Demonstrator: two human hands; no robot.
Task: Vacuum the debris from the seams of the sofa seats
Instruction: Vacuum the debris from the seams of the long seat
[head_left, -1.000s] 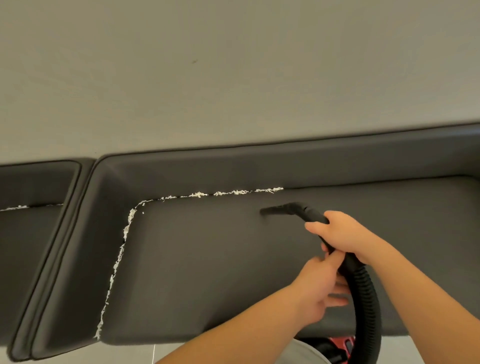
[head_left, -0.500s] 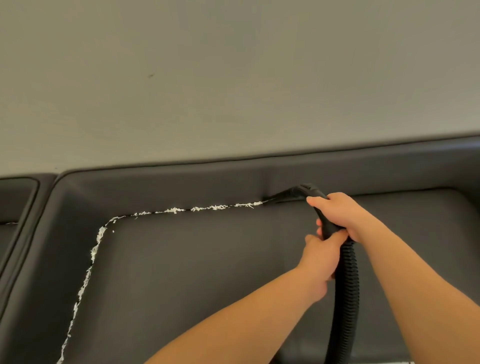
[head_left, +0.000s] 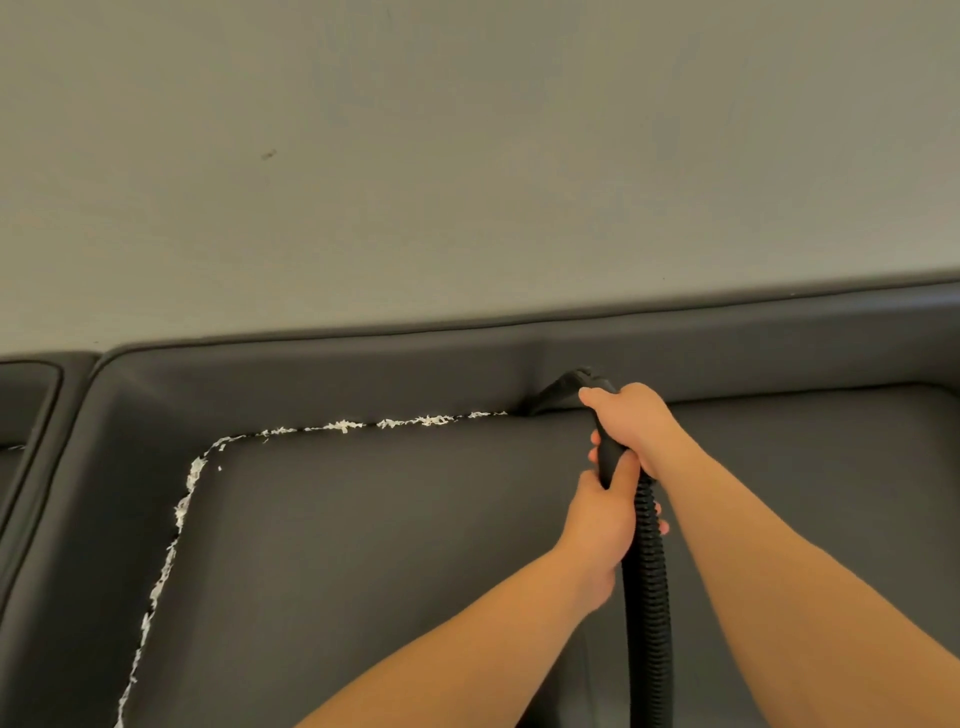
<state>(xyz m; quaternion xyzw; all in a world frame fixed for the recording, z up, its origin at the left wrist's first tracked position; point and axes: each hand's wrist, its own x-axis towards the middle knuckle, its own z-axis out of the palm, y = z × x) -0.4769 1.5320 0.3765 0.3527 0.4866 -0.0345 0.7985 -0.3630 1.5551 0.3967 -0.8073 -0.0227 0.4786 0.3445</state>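
A dark grey sofa seat cushion (head_left: 389, 545) fills the lower view. White shredded debris (head_left: 384, 424) lies along its back seam and runs down the left seam (head_left: 171, 551). The black vacuum nozzle (head_left: 556, 392) has its tip pressed into the back seam at the right end of the debris line. My right hand (head_left: 631, 421) grips the nozzle's handle from above. My left hand (head_left: 602, 525) grips the tube just below, where the ribbed black hose (head_left: 647, 597) begins. The hose drops out of the bottom edge of the view.
The sofa backrest (head_left: 311, 379) rises behind the seam, with a plain grey wall (head_left: 467, 156) above it. A second sofa section (head_left: 26, 410) adjoins at the far left, with a bit of debris in its seam. The seam right of the nozzle shows no debris.
The nozzle went from hovering over the cushion to pressing into the back seam at the debris line's right end. Both hands followed it forward, and the view shifted right.
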